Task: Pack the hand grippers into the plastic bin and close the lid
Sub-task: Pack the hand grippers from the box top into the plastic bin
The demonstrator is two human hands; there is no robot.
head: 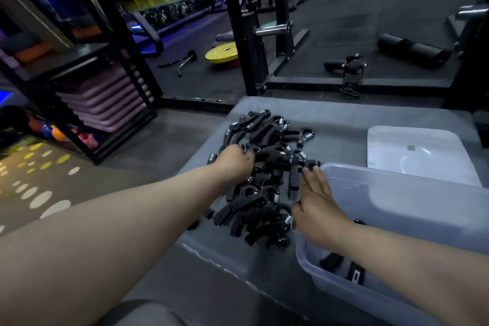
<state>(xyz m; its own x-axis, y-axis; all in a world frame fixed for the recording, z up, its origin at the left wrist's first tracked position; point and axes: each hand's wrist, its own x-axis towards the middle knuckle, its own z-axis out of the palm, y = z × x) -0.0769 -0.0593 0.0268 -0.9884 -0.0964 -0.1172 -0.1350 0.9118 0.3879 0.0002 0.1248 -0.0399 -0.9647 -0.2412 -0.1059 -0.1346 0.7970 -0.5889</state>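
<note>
Black foam-handled, steel-sprung hand grippers [264, 167] lie heaped on a grey padded bench [330, 116]. The left hand [234, 161] grips several with curled fingers. The right hand [317, 204], flat with straight fingers, touches the heap beside the translucent plastic bin [410, 206], which holds a few. Its white lid [418, 153] lies beyond.

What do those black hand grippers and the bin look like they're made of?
Hand grippers: matte black handles, probably foam or rubber; shiny coiled springs, apparently metal. Bin: smooth, translucent greyish plastic, since dark shapes inside show through its wall.
</note>
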